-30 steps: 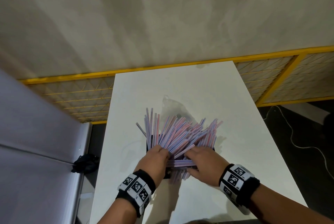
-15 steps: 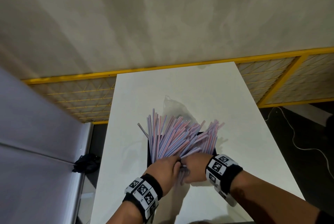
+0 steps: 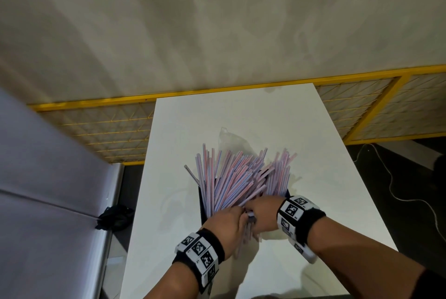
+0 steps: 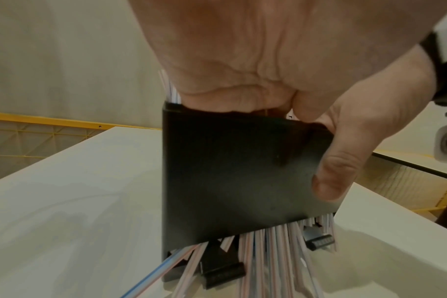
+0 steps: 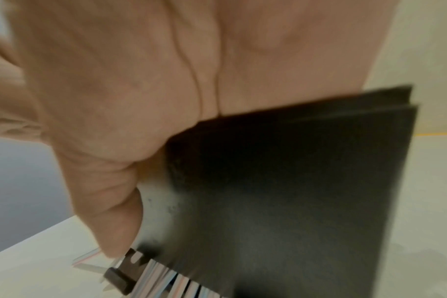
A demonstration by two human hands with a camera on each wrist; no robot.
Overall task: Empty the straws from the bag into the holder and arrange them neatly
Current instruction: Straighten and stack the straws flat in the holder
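Here, I see my left hand and right hand side by side at the near rim of the black holder on the white table. Each hand's thumb is curled over the front wall, gripping it. Striped straws fan out above the holder, and more poke out beneath its front panel. The clear bag lies just behind.

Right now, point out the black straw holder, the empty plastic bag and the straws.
black straw holder (image 4: 232, 171), left wrist view, front wall.
empty plastic bag (image 3: 231, 140), head view, crumpled middle.
straws (image 3: 236, 178), head view, middle of the fanned bunch.
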